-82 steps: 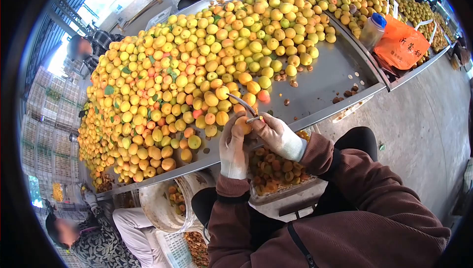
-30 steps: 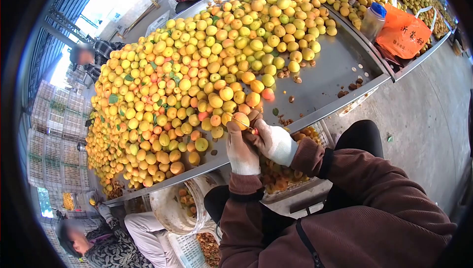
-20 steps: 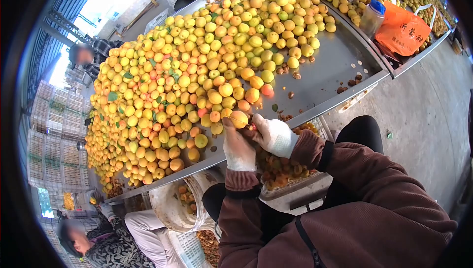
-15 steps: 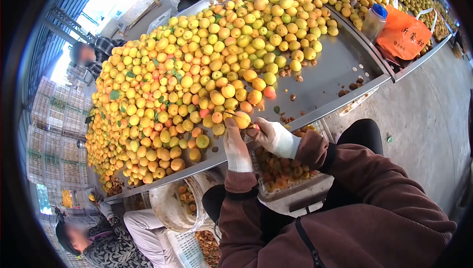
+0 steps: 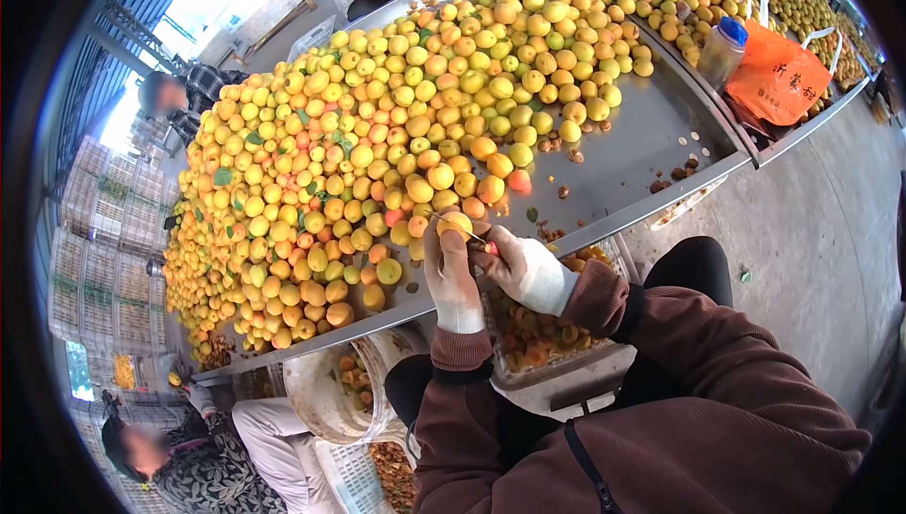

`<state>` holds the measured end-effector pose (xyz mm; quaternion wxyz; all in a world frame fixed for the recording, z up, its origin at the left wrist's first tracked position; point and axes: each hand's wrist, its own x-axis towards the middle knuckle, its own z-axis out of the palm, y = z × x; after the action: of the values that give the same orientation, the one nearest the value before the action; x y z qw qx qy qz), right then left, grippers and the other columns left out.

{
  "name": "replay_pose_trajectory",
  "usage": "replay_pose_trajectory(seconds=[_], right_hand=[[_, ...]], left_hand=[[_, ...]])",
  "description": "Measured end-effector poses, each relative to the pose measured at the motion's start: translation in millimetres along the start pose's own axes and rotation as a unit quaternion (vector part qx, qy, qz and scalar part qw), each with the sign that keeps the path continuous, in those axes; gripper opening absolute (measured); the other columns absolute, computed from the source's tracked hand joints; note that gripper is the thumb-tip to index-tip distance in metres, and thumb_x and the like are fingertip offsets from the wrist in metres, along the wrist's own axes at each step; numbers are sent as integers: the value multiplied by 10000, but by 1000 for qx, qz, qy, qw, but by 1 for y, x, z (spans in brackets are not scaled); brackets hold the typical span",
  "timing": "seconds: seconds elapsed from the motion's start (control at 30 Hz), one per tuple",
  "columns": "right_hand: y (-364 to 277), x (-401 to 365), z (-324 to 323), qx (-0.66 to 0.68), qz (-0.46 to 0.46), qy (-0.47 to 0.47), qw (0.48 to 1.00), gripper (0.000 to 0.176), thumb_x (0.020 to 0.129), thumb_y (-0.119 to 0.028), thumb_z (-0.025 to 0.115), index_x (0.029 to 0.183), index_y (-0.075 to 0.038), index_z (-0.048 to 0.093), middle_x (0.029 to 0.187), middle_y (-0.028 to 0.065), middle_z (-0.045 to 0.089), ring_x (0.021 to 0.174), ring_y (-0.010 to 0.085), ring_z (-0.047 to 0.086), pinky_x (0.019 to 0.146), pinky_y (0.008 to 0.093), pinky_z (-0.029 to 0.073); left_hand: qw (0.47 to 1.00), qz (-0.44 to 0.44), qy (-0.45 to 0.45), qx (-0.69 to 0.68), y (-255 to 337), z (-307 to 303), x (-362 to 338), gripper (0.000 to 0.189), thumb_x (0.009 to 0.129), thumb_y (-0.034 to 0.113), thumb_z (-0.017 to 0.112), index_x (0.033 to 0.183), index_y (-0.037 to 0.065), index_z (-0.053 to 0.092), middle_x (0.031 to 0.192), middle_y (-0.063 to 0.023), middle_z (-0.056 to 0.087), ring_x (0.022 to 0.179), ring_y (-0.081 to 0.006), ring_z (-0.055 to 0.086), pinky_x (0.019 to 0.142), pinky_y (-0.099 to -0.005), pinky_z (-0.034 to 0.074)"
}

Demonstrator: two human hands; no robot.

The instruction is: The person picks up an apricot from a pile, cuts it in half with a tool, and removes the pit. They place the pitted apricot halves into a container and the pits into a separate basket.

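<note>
My left hand point(image 5: 451, 278), in a pale glove with discoloured fingertips, is closed around a yellow-orange apricot point(image 5: 456, 223) just above the table's near edge. In my right hand point(image 5: 525, 273), also gloved, is a small knife point(image 5: 491, 248) with a red handle. Its thin blade lies against the apricot, and both hands are close together. Behind them, a large heap of apricots point(image 5: 330, 165), with a few green leaves among them, covers much of the metal table point(image 5: 651, 117). Below my hands, halved apricots point(image 5: 528, 330) fill a crate.
A white bucket point(image 5: 307, 391) and a crate of brown scraps point(image 5: 392, 476) stand at lower left. On the table's right are a blue-lidded jar point(image 5: 722, 51) and an orange bag point(image 5: 779, 75). Other people sit around the table, one beside me point(image 5: 226, 457). Stacked crates point(image 5: 80, 269) line the left.
The apricot in my left hand has turned and sits lower between the fingers. My right hand has shifted slightly left and down, and the knife's red handle shows more clearly.
</note>
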<state>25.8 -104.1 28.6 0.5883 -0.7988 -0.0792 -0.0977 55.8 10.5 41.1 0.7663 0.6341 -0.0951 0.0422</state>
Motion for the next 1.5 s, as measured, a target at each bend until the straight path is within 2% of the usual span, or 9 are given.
replay_pose_trajectory(seconds=[0.27, 0.5, 0.7, 0.9, 0.97, 1.1, 1.23, 1.43, 1.5], right_hand=[[16, -2, -3, -165, -22, -31, 986, 248, 916, -247, 587, 1007, -43, 478, 811, 185, 647, 780, 398, 649, 659, 450, 521], [-9, -1, -8, -116, 25, 40, 992, 251, 899, -262, 620, 988, -53, 515, 841, 199, 626, 802, 407, 631, 663, 447, 511], [-12, 13, -13, 10, 30, 148, 989, 234, 911, -229, 614, 918, -16, 519, 801, 187, 573, 712, 370, 583, 627, 400, 477], [-1, 18, 3, 62, 87, 180, 978, 219, 917, -215, 586, 934, 3, 569, 776, 198, 631, 657, 293, 616, 636, 359, 491], [-3, 18, 5, 88, 73, 167, 979, 170, 923, -154, 590, 932, 11, 552, 710, 109, 527, 705, 78, 453, 623, 290, 460], [2, 11, 2, -107, -49, 142, 983, 159, 852, -164, 616, 851, -21, 547, 747, 198, 587, 662, 391, 605, 581, 407, 486], [-1, 10, 0, -177, -68, 82, 978, 199, 791, -194, 635, 835, -40, 518, 772, 194, 574, 700, 425, 602, 589, 476, 487], [15, 7, -5, -211, -158, 30, 964, 214, 770, -235, 648, 840, -64, 541, 784, 150, 568, 684, 390, 610, 587, 466, 497], [15, 3, -7, -203, -186, 31, 961, 213, 769, -241, 651, 842, -69, 548, 781, 140, 564, 679, 382, 611, 588, 461, 499]], left_hand=[[945, -232, 22, -232, -9, 0, -2, 700, 969, 658, 356, 1099, 5, 570, 1016, -101, 636, 889, -192, 610, 798, -317, 511], [931, -216, 26, -292, -20, -14, 0, 713, 978, 662, 302, 1127, 14, 559, 1068, -128, 627, 949, -204, 614, 843, -325, 513], [968, -79, -35, 236, -24, 12, -20, 437, 1064, 377, 329, 1176, 16, 549, 1049, -148, 668, 959, -237, 631, 864, -343, 481], [975, 46, 51, 209, -32, 18, -21, 226, 1019, 210, 461, 1046, 6, 555, 900, -136, 546, 857, -253, 570, 759, -352, 463], [979, 19, 64, 193, -36, 18, -21, 222, 1010, 188, 444, 990, -7, 548, 874, -129, 535, 858, -230, 547, 769, -353, 452], [990, -57, 27, 123, -70, -3, -15, 296, 1018, 200, 386, 963, 7, 604, 963, -109, 609, 867, -205, 570, 793, -325, 466], [873, -387, 50, -294, -74, -11, -13, 444, 987, 412, 425, 1204, 55, 574, 1128, -110, 639, 1039, -248, 640, 908, -389, 536], [866, -442, -27, -232, -33, -12, -24, 413, 992, 424, 427, 1198, 98, 576, 1078, -61, 642, 966, -211, 644, 809, -347, 550], [949, -269, -94, -136, -37, -11, -37, 414, 993, 428, 423, 1193, 97, 570, 1060, -64, 641, 940, -220, 651, 797, -336, 554]])
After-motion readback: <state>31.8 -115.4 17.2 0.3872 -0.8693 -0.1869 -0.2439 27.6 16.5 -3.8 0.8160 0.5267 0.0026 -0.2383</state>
